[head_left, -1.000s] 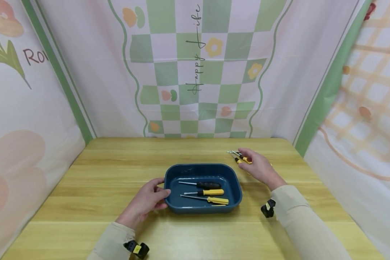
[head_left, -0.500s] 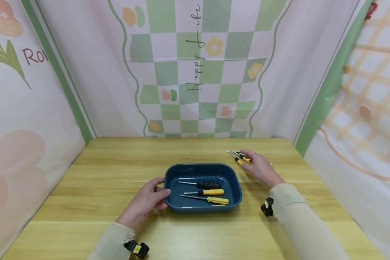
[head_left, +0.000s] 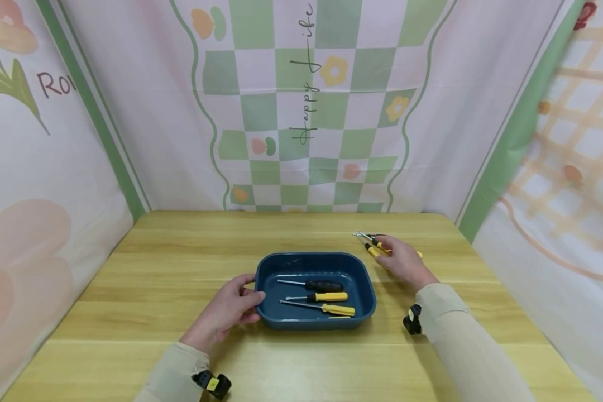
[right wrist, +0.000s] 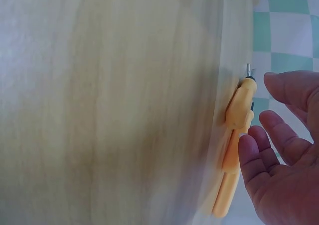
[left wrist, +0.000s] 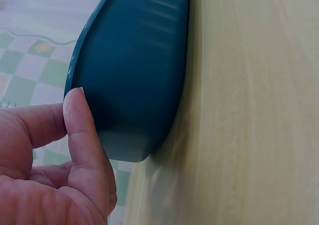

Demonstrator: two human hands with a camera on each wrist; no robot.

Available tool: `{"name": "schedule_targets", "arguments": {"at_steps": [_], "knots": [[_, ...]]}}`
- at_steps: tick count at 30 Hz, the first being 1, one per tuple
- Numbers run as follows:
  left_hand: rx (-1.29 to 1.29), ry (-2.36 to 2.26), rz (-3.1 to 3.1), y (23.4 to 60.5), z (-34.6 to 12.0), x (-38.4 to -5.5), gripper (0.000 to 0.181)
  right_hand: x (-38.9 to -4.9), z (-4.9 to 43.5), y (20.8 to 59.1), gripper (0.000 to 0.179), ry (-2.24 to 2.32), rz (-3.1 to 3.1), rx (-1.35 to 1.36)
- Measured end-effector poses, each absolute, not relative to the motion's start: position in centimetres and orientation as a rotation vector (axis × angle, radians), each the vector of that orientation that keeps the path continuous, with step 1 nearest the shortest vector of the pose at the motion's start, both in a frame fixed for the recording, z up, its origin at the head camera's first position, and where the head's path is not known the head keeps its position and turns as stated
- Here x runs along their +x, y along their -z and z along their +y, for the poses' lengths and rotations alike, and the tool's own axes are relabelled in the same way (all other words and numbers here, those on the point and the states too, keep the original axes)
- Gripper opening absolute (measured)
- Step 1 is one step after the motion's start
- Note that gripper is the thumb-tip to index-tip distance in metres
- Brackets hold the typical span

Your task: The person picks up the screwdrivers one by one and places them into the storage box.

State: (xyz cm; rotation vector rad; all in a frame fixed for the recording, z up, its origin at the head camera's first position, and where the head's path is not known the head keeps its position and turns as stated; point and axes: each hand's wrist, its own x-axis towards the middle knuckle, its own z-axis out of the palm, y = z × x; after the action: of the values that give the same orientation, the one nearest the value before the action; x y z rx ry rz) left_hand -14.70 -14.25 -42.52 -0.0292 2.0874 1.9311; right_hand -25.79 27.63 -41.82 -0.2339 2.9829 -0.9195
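My left hand [head_left: 226, 309] pinches the left rim of a dark blue tray [head_left: 315, 324], thumb inside the rim and fingers outside, as the left wrist view also shows. Inside the tray lie a black-handled screwdriver [head_left: 324, 286] and two yellow-handled screwdrivers [head_left: 334, 297], shafts pointing left. Beyond the tray's right back corner, several yellow-handled tools [head_left: 372, 250] lie in a loose pile. Over that pile is my right hand [head_left: 403, 262], partly hiding it. In the right wrist view its fingers are loosely bent beside the yellow handles [right wrist: 240, 108], gripping none; whether they touch is unclear.
The wooden table [head_left: 301, 368] carries everything. A patterned curtain [head_left: 301, 167] hangs behind its back edge, with more cloth at both sides. A thin yellow strip [head_left: 339, 317] shows by the tray's front wall.
My right hand has shifted slightly to the right and down over the pile of tools. The left hand keeps its hold on the tray, and the tools inside stay put.
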Motion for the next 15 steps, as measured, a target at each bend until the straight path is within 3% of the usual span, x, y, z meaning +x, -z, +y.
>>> {"name": "schedule_targets", "arguments": {"at_steps": [15], "knots": [[-0.054, -1.918, 2.106, 42.59, -14.22, -14.77, 0.056, -26.12, 27.84, 42.56, 0.057, 0.867, 2.978, -0.237]]}}
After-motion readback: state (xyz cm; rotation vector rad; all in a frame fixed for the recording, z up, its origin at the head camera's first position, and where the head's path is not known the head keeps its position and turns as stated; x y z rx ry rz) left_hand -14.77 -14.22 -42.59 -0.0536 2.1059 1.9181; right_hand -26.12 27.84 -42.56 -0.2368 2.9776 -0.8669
